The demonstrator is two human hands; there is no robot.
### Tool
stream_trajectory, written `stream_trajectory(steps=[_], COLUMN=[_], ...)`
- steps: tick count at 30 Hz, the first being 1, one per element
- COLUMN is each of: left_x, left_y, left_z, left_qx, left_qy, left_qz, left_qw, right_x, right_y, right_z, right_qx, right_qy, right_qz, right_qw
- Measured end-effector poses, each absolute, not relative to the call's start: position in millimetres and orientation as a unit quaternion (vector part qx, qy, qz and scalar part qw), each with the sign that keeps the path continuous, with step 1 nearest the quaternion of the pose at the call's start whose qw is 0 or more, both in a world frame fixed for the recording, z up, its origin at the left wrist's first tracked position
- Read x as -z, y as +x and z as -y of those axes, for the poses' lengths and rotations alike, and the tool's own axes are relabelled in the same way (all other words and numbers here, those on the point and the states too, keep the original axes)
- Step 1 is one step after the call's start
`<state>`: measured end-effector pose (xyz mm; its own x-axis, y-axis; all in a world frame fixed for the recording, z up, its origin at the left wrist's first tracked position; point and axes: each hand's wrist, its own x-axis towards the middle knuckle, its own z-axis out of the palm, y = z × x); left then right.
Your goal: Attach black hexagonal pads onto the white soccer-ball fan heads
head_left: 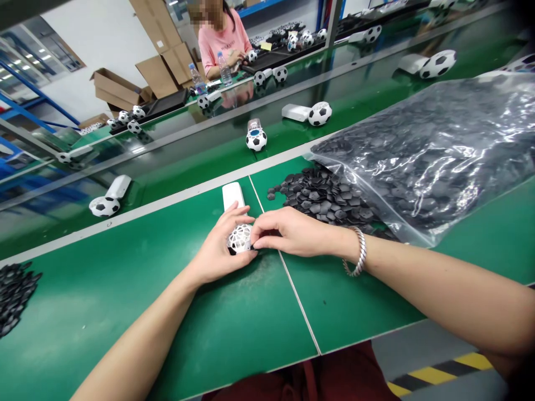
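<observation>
A white football-shaped ball [239, 239] with a pale lattice pattern lies on the green table, joined to or touching a white rectangular handle [232, 196]. My left hand [219, 239] curls round the ball from the left, thumb below and fingers above. At its right side, my right hand [288, 231] pinches thumb and forefinger together over a small dark piece, probably a black patch [252, 247], mostly hidden by the fingertips. One black patch shows low on the ball. Right of the hands lies a heap of black patches [324, 195].
A clear plastic bag [434, 150] full of black patches covers the table's right side. Another black pile [15, 295] lies far left. Beyond the table edge, a green conveyor [188, 161] carries several football-shaped pieces with white handles. Across it sits a person in pink [223, 39].
</observation>
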<state>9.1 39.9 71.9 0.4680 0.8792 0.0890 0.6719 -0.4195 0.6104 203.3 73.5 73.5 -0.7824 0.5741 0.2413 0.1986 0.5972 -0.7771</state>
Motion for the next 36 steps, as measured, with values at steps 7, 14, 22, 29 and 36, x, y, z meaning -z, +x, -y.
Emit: stream_trajectory(steps=[7,14,22,29,36], left_x=[-71.0,-71.7,-69.7,-66.9,-70.7], left_y=[8.3,9.3,9.6,7.5,6.1], left_z=[-41.2,-38.9,-38.0,-38.1,-39.5], left_qx=[-0.197,-0.202,-0.236,-0.249,-0.231], left_qy=[0.821,0.817,0.796,0.791,0.795], left_qz=[-0.468,-0.473,-0.47,-0.477,-0.481], left_qw=[0.262,0.26,0.299,0.291,0.289], right_x=[-65.9,-62.7,-59.5,-61.4,-71.3], right_y=[198.2,194.5,191.1,187.3,210.5], right_z=[-69.9,-68.6,-69.5,-73.2,-90.4], right_qx=[-0.405,-0.391,-0.445,-0.44,-0.321], right_qy=[-0.251,-0.258,-0.312,-0.325,-0.401], right_qz=[0.841,0.831,0.786,0.787,0.836], right_qw=[0.256,0.3,0.296,0.284,0.193])
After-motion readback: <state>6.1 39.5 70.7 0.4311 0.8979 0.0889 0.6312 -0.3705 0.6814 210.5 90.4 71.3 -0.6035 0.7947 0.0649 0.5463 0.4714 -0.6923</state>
